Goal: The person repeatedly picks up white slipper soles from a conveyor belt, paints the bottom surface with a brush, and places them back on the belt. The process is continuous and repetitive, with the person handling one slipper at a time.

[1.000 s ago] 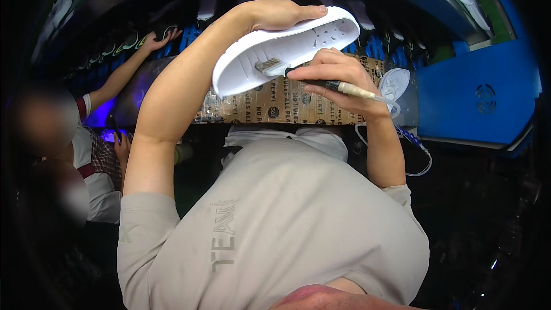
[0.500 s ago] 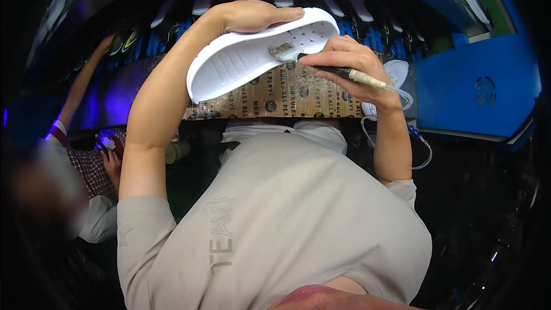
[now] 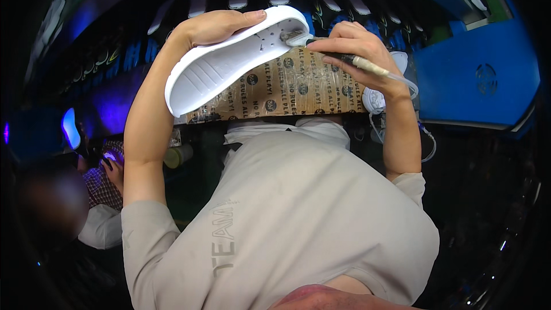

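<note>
Above the cardboard-covered bench (image 3: 298,83), the left hand (image 3: 215,26) is gripping a white shoe sole (image 3: 229,63) from behind, fingers wrapped round its edge, holding it tilted with the tread side facing the person. At the sole's upper end, the right hand (image 3: 353,46) is pinching a pen-like tool (image 3: 344,58), its brush tip touching the sole. Beside the bench a blue panel (image 3: 476,77) is standing.

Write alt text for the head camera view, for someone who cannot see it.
A person's left hand holds up a white shoe sole while the right hand presses a pen-like brush tool to its end. Behind lies a printed brown cardboard sheet; the person wears a beige shirt.
</note>
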A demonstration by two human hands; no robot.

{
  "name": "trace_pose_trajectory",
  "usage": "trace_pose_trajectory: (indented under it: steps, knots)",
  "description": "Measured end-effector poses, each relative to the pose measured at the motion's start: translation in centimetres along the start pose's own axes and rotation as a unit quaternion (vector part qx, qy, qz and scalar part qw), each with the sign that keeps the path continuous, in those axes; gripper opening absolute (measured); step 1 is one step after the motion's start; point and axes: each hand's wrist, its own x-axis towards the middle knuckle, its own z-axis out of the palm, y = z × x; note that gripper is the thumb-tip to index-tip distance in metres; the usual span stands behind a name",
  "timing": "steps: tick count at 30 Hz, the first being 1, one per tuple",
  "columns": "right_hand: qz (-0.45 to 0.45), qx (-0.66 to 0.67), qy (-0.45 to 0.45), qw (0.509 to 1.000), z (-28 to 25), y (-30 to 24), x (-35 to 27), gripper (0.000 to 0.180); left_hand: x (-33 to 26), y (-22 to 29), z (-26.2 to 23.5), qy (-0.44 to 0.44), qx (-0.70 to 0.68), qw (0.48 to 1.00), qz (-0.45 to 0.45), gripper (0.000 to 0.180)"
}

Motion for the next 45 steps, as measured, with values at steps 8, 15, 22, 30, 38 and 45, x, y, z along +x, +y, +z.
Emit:
trace_pose_trajectory:
  steps: [8,15,22,30,38,45]
  knots:
    - [0.071,0.238,0.109,0.963,1.8,-1.5,-1.3,0.028,0.0,-0.3,3.3,0.093,-0.132,0.986,-0.035,0.063]
    - [0.065,0.221,0.057,0.971,8.6,-4.3,-2.4,0.031,4.2,-3.7,6.6,-0.006,-0.526,0.846,0.085,0.056]
    - [0.199,0.343,0.239,0.886,8.0,-1.0,-4.6,0.031,2.2,-10.1,11.2,-0.006,-0.766,0.631,0.126,0.081]
    - [0.336,0.311,0.315,0.831,14.0,5.8,-11.1,0.031,-2.5,-16.6,20.4,-0.019,-0.81,0.573,0.123,0.072]
    - [0.355,0.243,0.317,0.845,17.8,7.9,-15.0,0.028,-1.4,-13.7,17.2,0.15,-0.613,0.776,0.017,0.045]
    - [0.342,0.232,0.301,0.86,17.1,7.2,-14.6,0.026,-6.4,-7.7,16.3,0.126,-0.411,0.897,0.101,0.044]
